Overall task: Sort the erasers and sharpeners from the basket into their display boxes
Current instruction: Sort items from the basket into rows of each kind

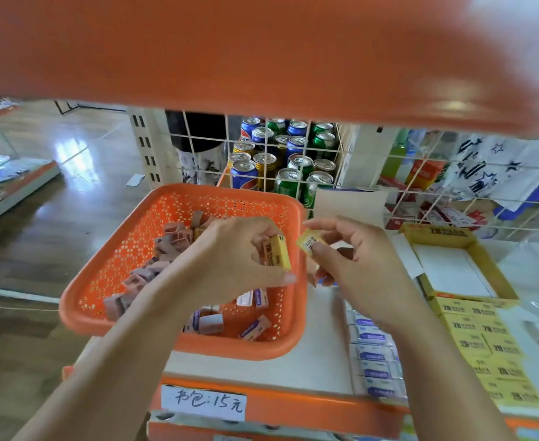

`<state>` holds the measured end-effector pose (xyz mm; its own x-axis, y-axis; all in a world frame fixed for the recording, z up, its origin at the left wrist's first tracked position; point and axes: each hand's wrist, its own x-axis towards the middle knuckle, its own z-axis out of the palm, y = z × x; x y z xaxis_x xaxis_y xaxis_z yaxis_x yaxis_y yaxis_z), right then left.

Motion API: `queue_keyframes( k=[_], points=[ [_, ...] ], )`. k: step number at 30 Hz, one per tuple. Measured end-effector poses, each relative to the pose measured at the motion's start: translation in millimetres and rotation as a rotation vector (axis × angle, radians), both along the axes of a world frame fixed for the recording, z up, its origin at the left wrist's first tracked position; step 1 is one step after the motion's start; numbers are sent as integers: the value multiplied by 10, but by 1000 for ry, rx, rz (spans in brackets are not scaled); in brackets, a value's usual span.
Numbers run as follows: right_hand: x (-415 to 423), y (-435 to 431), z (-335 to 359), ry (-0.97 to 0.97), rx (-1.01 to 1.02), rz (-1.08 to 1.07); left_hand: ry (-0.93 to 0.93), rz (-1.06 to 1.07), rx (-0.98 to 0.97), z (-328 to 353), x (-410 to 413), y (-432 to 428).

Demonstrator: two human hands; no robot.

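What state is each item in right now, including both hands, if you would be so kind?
Orange basket, upright on the shelf, partly filled with sharpeners and erasers.
Left hand, over the basket, gripping a yellow eraser.
Right hand, at the basket's right rim, pinching a second yellow eraser.
Yellow display box, open, nothing visible inside.
Soda cans, upright behind the wire grid.

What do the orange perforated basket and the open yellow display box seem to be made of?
The orange perforated basket looks like moulded plastic, slightly glossy: rounded rim, many small holes. The open yellow display box appears to be thin printed cardboard, matt: folded flaps, white inside.
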<state>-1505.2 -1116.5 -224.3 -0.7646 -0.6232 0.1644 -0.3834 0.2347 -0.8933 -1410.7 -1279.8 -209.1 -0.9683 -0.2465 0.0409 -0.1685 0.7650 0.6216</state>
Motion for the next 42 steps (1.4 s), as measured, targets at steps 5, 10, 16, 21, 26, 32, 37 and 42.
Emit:
queue_keyframes(
  k=[5,10,16,21,26,32,37,42],
  points=[
    [-65,415,-23,-84,-39,7,149,28,80,58,-6,401],
    [-158,835,-75,-179,-82,-57,164,-69,189,44,-118,891],
    [-271,1307,-159,-206,-24,-107,75,-137,217,-157,-340,1317],
    [-374,1677,-205,-240,54,-161,47,-120,201,-294,-440,1562],
    [-469,1962,-230,-270,73,-194,43,-106,211,-376,-566,1817],
    [-587,2206,-225,-301,91,-172,12,-88,194,-466,-715,2051],
    [-622,2326,-294,-243,275,-165,-30,-95,160,-530,-730,2226],
    [-626,2409,-347,-188,478,-175,-35,-121,63,-691,-733,2302]
  ],
)
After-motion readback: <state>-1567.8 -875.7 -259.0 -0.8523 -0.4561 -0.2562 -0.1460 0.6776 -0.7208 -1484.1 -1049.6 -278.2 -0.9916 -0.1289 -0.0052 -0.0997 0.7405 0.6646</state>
